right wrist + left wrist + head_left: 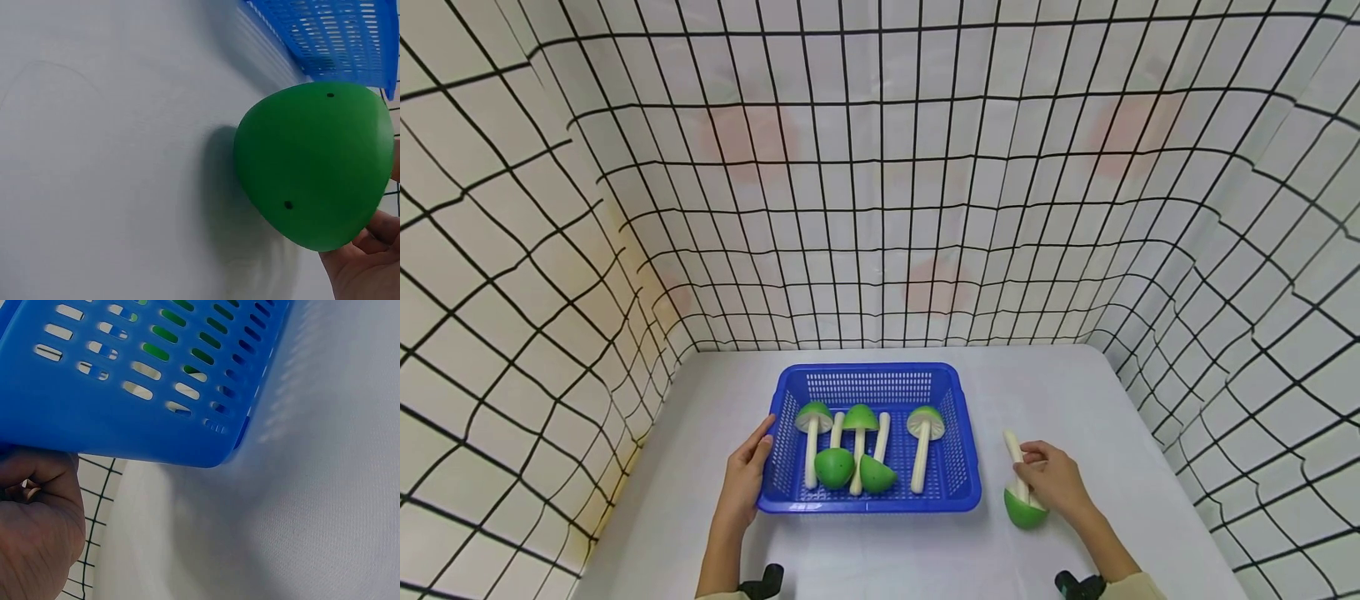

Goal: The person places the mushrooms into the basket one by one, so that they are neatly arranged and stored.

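A blue plastic basket point(865, 505) sits on the white surface with several green-capped toy mushrooms point(835, 467) lying in it. My left hand point(747, 475) grips the basket's left rim; in the left wrist view its curled fingers point(50, 481) are at the rim. To the right of the basket, my right hand point(1054, 479) pinches the white stem of another toy mushroom point(1026, 510), its cap pointing toward me. In the right wrist view that green cap point(312, 165), with dark specks, hides the stem and most of the fingers.
Black wire mesh point(880, 162) with white cloth behind it encloses the back and both sides. The white-covered table point(895, 558) extends around the basket. Inside the basket, one mushroom point(925, 423) lies apart on the right side.
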A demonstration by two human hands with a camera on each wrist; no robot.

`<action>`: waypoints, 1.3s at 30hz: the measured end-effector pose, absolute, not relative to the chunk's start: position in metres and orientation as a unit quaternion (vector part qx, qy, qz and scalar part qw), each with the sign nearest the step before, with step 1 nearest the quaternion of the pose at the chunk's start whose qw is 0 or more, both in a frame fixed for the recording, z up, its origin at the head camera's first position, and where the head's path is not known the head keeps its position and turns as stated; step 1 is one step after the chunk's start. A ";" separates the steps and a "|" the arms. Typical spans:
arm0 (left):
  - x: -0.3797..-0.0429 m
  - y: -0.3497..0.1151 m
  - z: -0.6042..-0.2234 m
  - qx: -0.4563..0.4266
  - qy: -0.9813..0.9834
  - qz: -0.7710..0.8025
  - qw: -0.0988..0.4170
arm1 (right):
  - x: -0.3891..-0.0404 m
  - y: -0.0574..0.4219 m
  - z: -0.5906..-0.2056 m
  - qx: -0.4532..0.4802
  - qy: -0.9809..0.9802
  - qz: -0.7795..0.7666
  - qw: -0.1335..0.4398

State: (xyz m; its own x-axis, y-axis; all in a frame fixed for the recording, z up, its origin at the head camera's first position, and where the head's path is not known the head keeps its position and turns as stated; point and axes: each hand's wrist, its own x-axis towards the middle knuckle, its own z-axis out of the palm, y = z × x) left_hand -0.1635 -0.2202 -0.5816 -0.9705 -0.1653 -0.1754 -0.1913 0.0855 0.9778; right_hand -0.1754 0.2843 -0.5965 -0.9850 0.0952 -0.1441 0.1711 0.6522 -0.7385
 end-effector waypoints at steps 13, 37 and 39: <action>-0.163 -0.221 -0.582 -0.122 0.742 0.659 0.010 | -0.185 0.281 -0.570 0.070 0.889 -0.451 0.019; -0.164 -0.220 -0.582 -0.115 0.736 0.667 0.010 | -0.206 0.213 -0.510 0.000 0.840 -0.542 -0.004; -0.163 -0.220 -0.581 -0.115 0.736 0.667 0.009 | -0.208 0.205 -0.509 -0.005 0.839 -0.544 0.001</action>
State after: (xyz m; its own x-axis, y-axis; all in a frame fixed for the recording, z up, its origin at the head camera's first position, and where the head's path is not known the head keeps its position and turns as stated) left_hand -0.1634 -0.2200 -0.5809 -0.9733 -0.1568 -0.1676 -0.1821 0.0833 0.9798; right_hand -0.2076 0.2052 -0.5091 -0.9999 -0.0095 0.0045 -0.0080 0.4073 -0.9132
